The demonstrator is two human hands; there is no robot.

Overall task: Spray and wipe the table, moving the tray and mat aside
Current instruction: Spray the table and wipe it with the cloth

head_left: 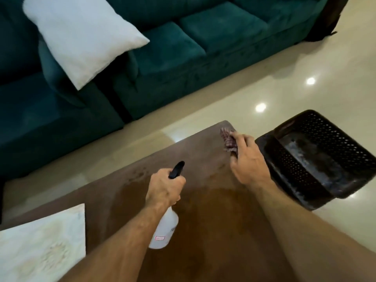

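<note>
A brown table point(203, 220) fills the lower middle of the head view. My left hand point(164, 187) grips a white spray bottle point(165, 231) by its black nozzle head point(176, 169), nozzle pointing toward the far edge. My right hand point(247, 159) presses a checked cloth point(228, 140) onto the table near its far right corner. Damp, darker patches show on the tabletop between my hands. A dark perforated tray point(317, 155) sits just off the table's right side. A pale mat point(42, 243) lies on the table at the lower left.
A teal sofa point(183, 58) with a white pillow point(81, 37) runs along the far side. A strip of glossy cream floor point(305, 78) separates it from the table. A dark object point(327, 19) stands by the sofa's right end.
</note>
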